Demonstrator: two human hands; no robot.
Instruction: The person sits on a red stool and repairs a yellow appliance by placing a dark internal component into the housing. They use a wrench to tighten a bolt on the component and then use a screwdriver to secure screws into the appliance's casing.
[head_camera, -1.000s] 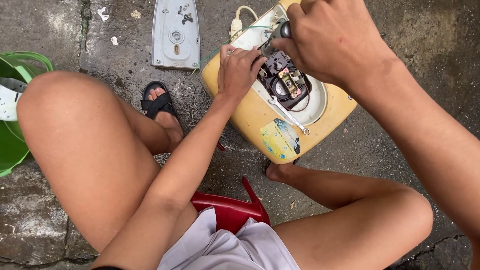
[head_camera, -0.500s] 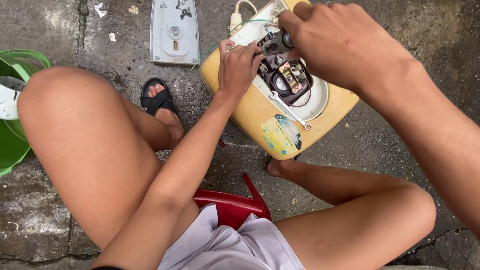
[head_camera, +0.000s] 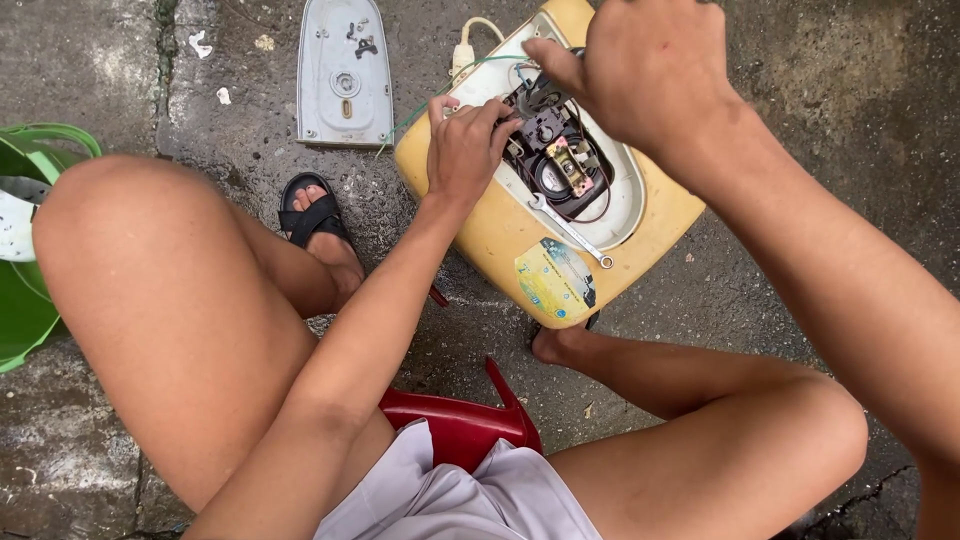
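Observation:
A yellow appliance (head_camera: 500, 235) lies open on the concrete floor, its dark inner parts and wires (head_camera: 560, 165) exposed in a white oval recess. My left hand (head_camera: 468, 148) rests on the recess's left rim, fingers curled at the edge of the inner parts. My right hand (head_camera: 640, 75) hovers over the top of the mechanism, fingers pinched on a small part or tool that I cannot make out. A thin metal wrench (head_camera: 572, 232) lies in the recess below the mechanism.
A grey flat cover plate (head_camera: 343, 75) lies on the floor behind the appliance. A green basin (head_camera: 25, 320) sits at the left edge. I sit on a low red stool (head_camera: 460, 425), knees spread, one foot in a black sandal (head_camera: 315, 215).
My right hand has shifted slightly right and up over the mechanism, uncovering more of the inner parts. My left hand stays on the rim.

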